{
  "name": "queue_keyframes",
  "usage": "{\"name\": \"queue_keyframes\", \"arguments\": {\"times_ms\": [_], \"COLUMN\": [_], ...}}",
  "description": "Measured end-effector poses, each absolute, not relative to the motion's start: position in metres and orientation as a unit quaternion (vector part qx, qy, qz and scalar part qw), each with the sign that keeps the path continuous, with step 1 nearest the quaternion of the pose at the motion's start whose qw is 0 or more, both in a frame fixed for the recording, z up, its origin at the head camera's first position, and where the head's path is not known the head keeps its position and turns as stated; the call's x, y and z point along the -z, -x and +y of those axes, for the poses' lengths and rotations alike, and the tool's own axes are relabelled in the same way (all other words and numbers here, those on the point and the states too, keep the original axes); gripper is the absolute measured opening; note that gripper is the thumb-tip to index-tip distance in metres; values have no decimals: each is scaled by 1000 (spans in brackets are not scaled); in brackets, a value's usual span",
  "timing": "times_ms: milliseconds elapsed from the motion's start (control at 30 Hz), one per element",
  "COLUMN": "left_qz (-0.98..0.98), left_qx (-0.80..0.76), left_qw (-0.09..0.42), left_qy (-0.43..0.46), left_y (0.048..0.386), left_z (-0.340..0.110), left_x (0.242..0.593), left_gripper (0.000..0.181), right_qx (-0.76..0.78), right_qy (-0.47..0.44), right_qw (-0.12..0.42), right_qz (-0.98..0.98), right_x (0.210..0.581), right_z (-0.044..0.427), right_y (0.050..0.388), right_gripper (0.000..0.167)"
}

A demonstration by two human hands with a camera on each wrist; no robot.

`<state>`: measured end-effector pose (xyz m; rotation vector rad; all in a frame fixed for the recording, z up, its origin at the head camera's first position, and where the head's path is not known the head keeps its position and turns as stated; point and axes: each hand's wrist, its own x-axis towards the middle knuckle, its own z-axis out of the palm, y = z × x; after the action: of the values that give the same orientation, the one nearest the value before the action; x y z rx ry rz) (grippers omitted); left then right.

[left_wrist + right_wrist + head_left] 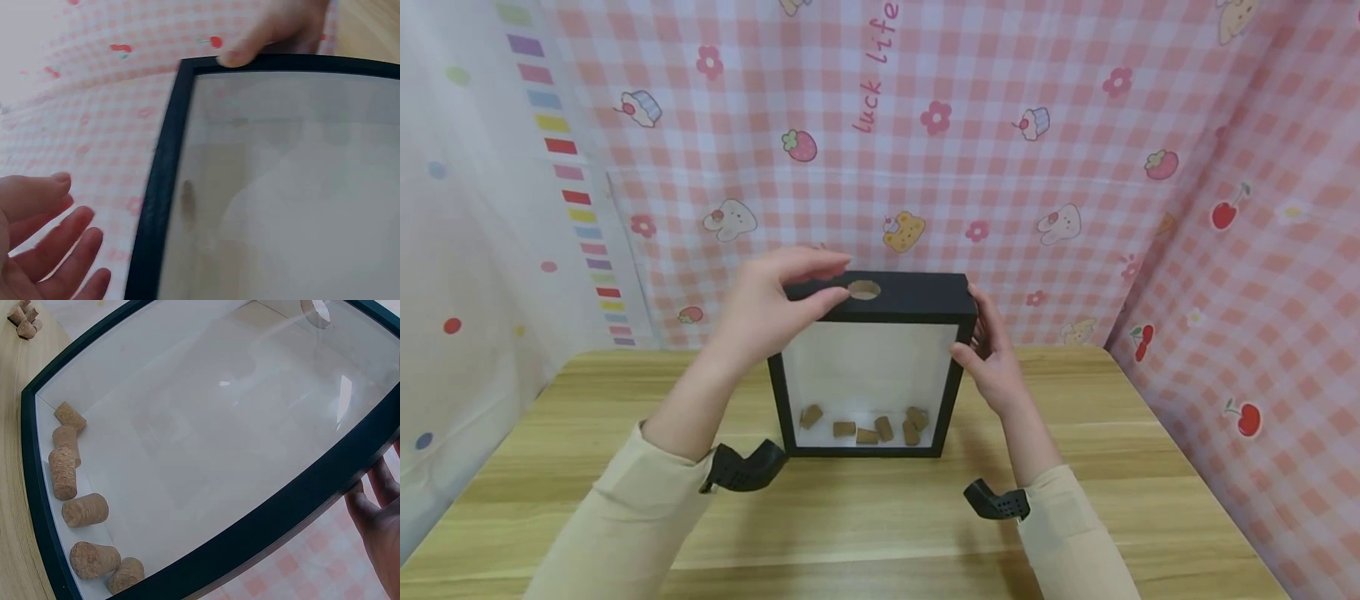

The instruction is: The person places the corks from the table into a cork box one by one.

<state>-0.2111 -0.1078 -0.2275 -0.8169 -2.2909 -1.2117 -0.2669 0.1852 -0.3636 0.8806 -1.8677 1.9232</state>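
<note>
six corks (pixel 844 428) inside the box, others outside it: seemingly partway through.
the black-framed box (pixel 925 293) stands upright on the table (pixel 865 525), six corks lying along its floor, while a small cluster of loose corks (pixel 26 329) rests on the table outside, apparently what is left; the left hand (pixel 771 292), empty with fingers extended, is by the round hole (pixel 864 290) on top, and the right hand (pixel 997 362) grips the box's right edge, thumb in front.
</note>
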Motion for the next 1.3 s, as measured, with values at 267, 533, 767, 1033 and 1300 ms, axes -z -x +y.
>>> {"name": "queue_keyframes", "arguments": {"times_ms": [267, 533, 767, 1033, 1300], "left_qz": [-827, -812, -803, -827, -868], "left_qx": [457, 483, 518, 508, 470], "left_qw": [198, 219, 208, 181, 113], "left_qy": [260, 244, 208, 159, 114], "left_y": [199, 192, 186, 182, 176], "left_z": [-137, -176, -210, -244, -278], "left_x": [234, 260, 288, 321, 357], "left_gripper": [35, 36, 43, 43, 49], "right_qx": [-676, -676, -678, -674, -674], "right_qy": [-307, -304, -309, -306, -314], "right_qw": [158, 157, 156, 163, 162], "right_qz": [-650, -653, -649, -652, -649], "right_x": [364, 364, 365, 365, 366], "right_z": [185, 185, 186, 187, 186], "right_y": [268, 268, 268, 269, 269], "right_gripper": [67, 69, 69, 67, 65]}}
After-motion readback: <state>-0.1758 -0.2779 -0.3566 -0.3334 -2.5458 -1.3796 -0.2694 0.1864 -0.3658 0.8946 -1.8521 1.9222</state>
